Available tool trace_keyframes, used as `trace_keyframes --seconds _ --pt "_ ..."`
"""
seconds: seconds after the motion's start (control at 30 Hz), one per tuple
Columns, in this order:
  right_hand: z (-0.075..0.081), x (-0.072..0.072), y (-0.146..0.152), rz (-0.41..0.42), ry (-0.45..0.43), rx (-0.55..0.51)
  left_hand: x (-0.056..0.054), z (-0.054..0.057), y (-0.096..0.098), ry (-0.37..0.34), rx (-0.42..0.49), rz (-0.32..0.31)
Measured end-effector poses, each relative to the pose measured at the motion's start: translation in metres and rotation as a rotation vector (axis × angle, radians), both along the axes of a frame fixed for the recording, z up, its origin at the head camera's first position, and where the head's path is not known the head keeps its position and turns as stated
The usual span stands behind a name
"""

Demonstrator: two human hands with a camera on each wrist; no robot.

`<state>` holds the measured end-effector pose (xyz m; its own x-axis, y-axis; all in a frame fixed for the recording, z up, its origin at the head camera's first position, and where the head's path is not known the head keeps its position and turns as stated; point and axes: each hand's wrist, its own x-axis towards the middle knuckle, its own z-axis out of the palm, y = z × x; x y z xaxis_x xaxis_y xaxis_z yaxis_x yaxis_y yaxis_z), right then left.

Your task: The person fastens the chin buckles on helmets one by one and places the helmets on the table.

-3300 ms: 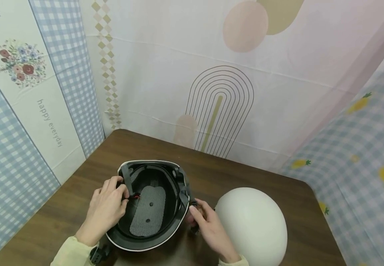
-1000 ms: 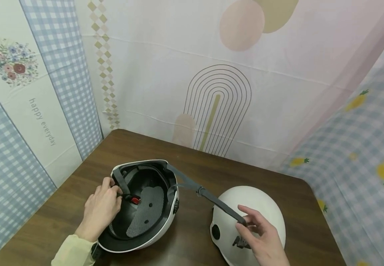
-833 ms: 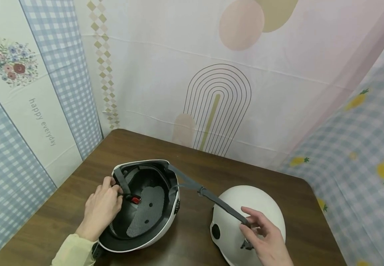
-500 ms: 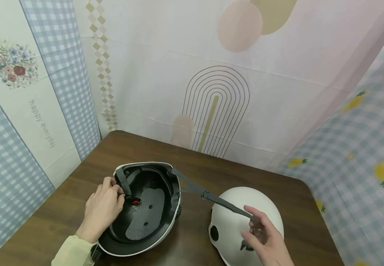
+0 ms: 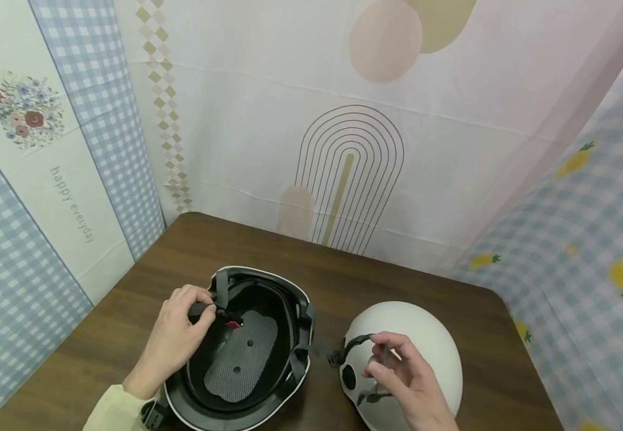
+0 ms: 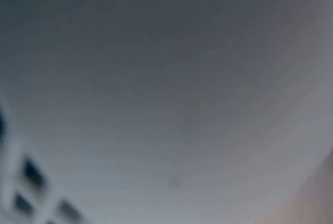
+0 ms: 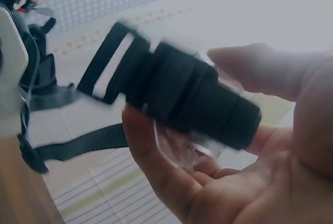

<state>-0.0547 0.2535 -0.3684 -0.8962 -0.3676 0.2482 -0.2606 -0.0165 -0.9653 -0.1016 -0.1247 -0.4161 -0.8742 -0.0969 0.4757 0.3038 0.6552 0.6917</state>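
An upturned helmet (image 5: pixel 238 419) with a black padded inside lies on the table in the head view. At its left side my left hand (image 5: pixel 174 335) pinches a dark strap end, beside which a red tab (image 5: pixel 233 324) shows. My right hand (image 5: pixel 411 383) holds the other chin strap (image 5: pixel 357 341), which sags from the helmet's right side. The right wrist view shows a black buckle (image 7: pixel 177 89) and a clear plastic piece (image 7: pixel 182 148) between my right thumb and fingers. A blurred pale surface fills most of the left wrist view, so the left grip is hidden there.
A second white helmet (image 5: pixel 435 335) sits dome up under and behind my right hand, with a dark round vent on its left. The brown wooden table (image 5: pixel 268 239) ends at patterned cloth hangings (image 5: pixel 247 120) at the back and sides.
The upturned helmet has shifted right with my left hand. My right hand has come left, and its strap, stretched taut earlier, now hangs slack. Before that, this hand was at the helmet's right rim.
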Motion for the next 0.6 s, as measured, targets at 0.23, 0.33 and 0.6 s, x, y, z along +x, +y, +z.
trace_keyframes --seconds 0.23,0.33,0.6 --pt "-0.002 -0.003 -0.01 -0.082 -0.023 0.092 0.008 0.005 0.002 -0.033 0.129 0.018" --pt "-0.002 -0.004 -0.011 -0.125 0.018 0.144 0.008 0.007 0.002 0.015 0.181 -0.026" --pt "-0.006 -0.006 -0.016 -0.186 -0.046 0.059 0.006 0.012 0.0 0.04 0.243 -0.15"
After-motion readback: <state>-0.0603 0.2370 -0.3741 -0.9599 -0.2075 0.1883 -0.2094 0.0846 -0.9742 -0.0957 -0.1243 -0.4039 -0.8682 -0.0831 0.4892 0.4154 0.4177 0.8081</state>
